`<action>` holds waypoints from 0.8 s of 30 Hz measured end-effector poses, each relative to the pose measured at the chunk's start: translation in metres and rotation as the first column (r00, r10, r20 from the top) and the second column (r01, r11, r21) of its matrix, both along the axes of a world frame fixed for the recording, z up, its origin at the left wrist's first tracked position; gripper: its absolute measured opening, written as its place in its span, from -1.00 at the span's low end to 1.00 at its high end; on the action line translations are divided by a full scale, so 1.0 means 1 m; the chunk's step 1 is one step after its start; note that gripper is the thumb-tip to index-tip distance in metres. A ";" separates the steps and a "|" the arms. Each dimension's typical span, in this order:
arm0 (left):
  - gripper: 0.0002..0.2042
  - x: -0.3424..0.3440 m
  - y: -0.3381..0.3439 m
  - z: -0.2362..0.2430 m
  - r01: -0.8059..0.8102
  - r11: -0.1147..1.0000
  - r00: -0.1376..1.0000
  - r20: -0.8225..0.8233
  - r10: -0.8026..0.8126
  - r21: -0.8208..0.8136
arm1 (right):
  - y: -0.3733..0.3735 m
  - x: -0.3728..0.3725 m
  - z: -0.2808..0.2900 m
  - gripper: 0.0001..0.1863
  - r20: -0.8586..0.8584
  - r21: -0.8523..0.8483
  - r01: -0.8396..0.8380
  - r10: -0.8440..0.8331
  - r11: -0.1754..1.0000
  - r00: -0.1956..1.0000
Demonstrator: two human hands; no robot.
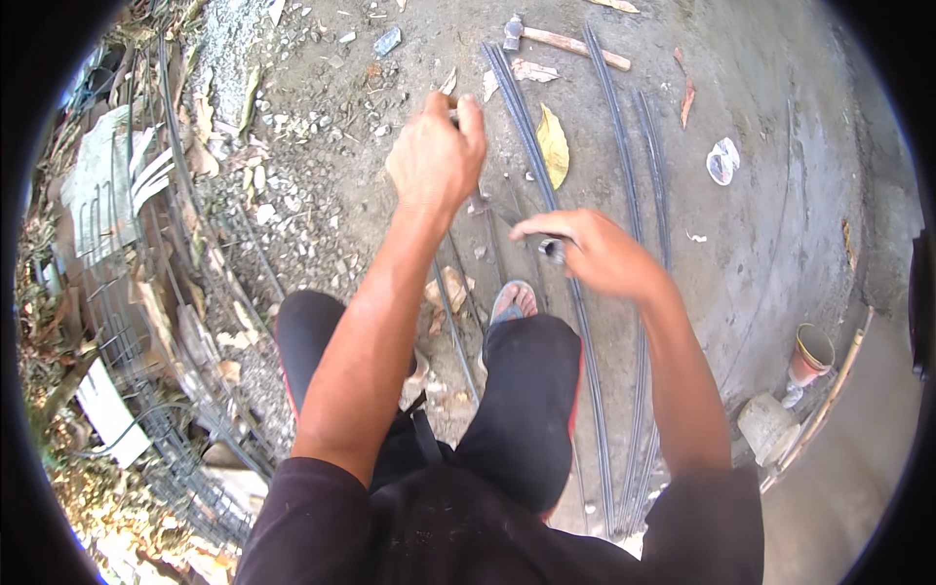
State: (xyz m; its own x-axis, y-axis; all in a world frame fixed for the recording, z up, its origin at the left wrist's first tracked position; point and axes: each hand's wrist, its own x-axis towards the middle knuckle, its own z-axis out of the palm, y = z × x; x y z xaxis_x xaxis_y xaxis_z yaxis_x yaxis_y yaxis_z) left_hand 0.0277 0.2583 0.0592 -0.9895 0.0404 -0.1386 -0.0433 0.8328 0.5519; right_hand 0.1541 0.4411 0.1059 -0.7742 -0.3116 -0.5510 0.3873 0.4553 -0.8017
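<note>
Grey ground stretches open rightward past rods below the right hand.

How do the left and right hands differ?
The left hand sits farther forward than the right hand. The left hand is curled, its grip mostly hidden; the right hand stretches one of its fingers leftward, a round-ended metal piece showing beneath. Both are bare.

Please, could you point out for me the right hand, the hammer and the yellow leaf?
Right hand (606, 255): head view, on the back of the hand.
Hammer (570, 45): head view, on the wooden handle.
Yellow leaf (553, 146): head view, on the middle of its blade.
</note>
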 end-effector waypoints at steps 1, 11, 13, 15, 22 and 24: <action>-0.56 -0.002 -0.001 0.019 0.031 0.993 0.986 0.165 -0.012 -0.112 | 0.006 -0.020 0.003 -0.69 0.260 -0.087 0.011 0.012 0.996 0.966; -0.90 -0.059 -0.004 0.009 -0.907 0.415 -0.055 0.998 0.043 -0.068 | -0.032 -0.058 -0.063 -0.71 0.681 0.258 -0.123 -0.090 0.958 0.727; -0.89 -0.059 -0.009 -0.003 -0.933 0.281 -0.255 0.964 -0.079 -0.224 | -0.036 -0.060 -0.063 -0.68 0.814 0.242 -0.063 -0.167 0.968 0.557; -0.93 -0.058 0.000 -0.019 -0.922 0.195 -0.350 0.935 -0.047 -0.336 | -0.053 -0.065 -0.052 -0.65 0.834 0.365 -0.019 -0.317 0.931 0.452; -0.84 -0.041 -0.022 -0.036 -0.731 -0.226 -0.502 0.732 -0.461 -0.644 | -0.079 -0.073 -0.048 -0.67 0.806 0.560 -0.042 -0.532 0.828 0.257; -0.79 -0.010 -0.028 -0.036 -0.683 -0.413 -0.331 0.760 -0.560 -0.602 | -0.097 -0.082 -0.034 -0.65 0.763 0.617 -0.128 -0.551 0.776 0.338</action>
